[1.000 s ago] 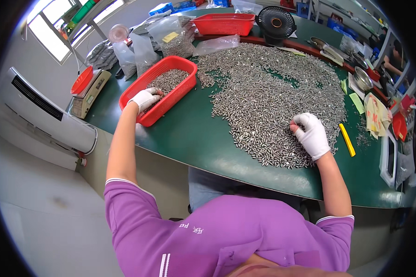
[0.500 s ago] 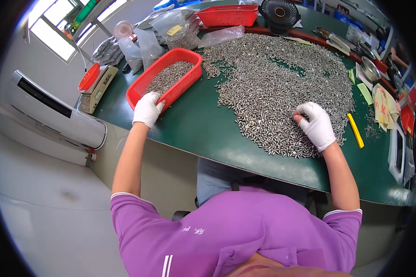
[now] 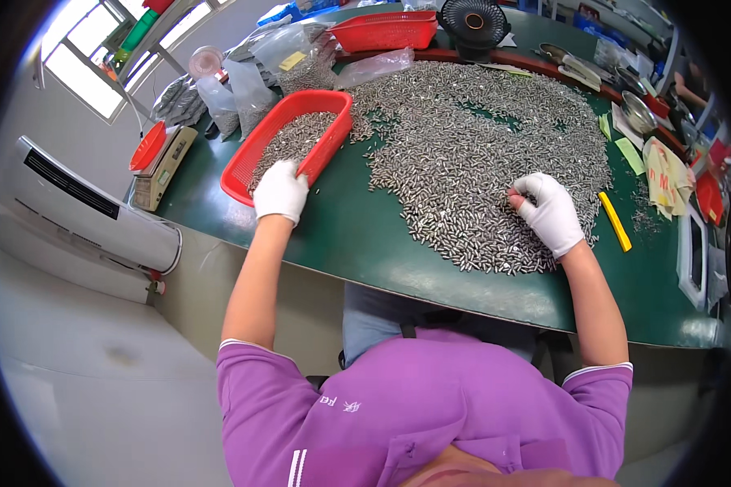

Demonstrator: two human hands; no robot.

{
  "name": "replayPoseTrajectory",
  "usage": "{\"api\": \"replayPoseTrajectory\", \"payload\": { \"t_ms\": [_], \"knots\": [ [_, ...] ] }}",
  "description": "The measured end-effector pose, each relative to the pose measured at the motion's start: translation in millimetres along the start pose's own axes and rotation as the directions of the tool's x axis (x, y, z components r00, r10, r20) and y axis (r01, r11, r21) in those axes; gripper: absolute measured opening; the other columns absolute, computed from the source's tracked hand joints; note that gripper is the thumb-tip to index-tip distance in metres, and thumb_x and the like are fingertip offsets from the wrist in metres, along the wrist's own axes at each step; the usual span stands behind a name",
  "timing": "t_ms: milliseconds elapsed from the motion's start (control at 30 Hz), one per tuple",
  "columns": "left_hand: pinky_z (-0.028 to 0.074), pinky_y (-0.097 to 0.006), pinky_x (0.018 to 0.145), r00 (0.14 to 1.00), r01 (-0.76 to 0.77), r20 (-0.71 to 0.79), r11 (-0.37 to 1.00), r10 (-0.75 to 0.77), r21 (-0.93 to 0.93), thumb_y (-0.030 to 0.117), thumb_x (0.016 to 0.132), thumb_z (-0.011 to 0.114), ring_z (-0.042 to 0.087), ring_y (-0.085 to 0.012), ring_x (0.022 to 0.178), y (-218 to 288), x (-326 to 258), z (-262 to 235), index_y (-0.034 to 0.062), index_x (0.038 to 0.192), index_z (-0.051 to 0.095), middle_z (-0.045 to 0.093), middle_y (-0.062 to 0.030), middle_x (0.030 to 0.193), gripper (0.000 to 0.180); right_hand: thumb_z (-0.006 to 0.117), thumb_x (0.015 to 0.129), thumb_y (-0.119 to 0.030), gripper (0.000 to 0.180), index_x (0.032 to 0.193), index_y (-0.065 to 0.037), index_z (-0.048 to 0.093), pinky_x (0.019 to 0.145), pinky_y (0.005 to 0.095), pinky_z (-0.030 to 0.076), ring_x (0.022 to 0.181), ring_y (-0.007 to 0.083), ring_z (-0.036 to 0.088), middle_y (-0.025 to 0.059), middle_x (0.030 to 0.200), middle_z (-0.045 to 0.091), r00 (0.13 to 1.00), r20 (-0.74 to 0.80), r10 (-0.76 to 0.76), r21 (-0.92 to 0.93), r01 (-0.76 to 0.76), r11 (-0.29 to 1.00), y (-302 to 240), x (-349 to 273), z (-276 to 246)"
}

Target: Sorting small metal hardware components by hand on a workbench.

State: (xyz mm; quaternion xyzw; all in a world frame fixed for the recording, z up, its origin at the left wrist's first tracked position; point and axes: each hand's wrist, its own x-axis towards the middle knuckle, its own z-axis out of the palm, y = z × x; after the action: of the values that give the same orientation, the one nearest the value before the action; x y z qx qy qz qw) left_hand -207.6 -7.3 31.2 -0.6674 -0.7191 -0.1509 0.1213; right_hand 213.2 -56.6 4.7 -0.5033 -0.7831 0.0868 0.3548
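My left hand (image 3: pixel 281 193), in a white glove, grips the near end of a red plastic basket (image 3: pixel 330 144); the fingertips are partly hidden behind the rim. Inside the basket lies a heap of small silvery metal pieces (image 3: pixel 296 138), pointed and bullet-like. My right hand (image 3: pixel 551 213), gloved in white with bare thumb and finger tips showing, hovers over or rests on the right part of a wide spread of the same metal pieces (image 3: pixel 455 187). Its fingers are curled in and thumb and forefinger meet; what they hold is too small to tell.
On the green table (image 3: pixel 341 235), a yellow strip (image 3: pixel 616 221) lies right of the spread. A weighing scale (image 3: pixel 164 169) stands far left. Behind are filled plastic bags (image 3: pixel 300 61), another red basket (image 3: pixel 384 31) and a black fan (image 3: pixel 473 24). A cloth (image 3: pixel 668 177) and metal bowl (image 3: pixel 638 114) are at right.
My left hand has shifted rightward along the basket's near end, its forearm swinging right. My right hand stays over the same part of the spread, fingers still curled. The whole view has shifted slightly.
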Motion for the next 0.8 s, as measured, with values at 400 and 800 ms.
{"api": "replayPoseTrajectory", "payload": {
  "t_ms": [400, 800],
  "knots": [
    [0.051, -0.044, 0.080, 0.988, 0.035, -0.151, 0.999, -0.028, 0.038, 0.024, 0.082, 0.061, 0.064, -0.0341, 0.088, -39, 5, 10, 0.0058, 0.091, 0.068, 0.066, -0.0158, 0.094, 0.021, 0.067, 0.080, -0.019, 0.011, 0.084, -0.009, 0.066, 0.075, 0.0402, 0.049, 0.083, 0.0305, 0.061, 0.0107, 0.082, 0.062, 0.998, -0.042, -0.037, -0.023, 0.036, 0.999, -5, 6, 2],
    [0.052, -0.042, 0.075, 0.969, 0.006, -0.248, 0.999, 0.005, 0.042, 0.030, 0.082, 0.064, 0.064, -0.0331, 0.084, 9, -10, 10, 0.0087, 0.089, 0.069, 0.066, -0.0129, 0.090, 0.023, 0.067, 0.081, -0.021, 0.011, 0.086, -0.010, 0.066, 0.074, 0.0406, 0.050, 0.082, 0.0308, 0.062, 0.0102, 0.082, 0.064, 0.988, -0.151, -0.040, -0.062, 0.031, 0.998, -7, 10, -4]
  ]
}}
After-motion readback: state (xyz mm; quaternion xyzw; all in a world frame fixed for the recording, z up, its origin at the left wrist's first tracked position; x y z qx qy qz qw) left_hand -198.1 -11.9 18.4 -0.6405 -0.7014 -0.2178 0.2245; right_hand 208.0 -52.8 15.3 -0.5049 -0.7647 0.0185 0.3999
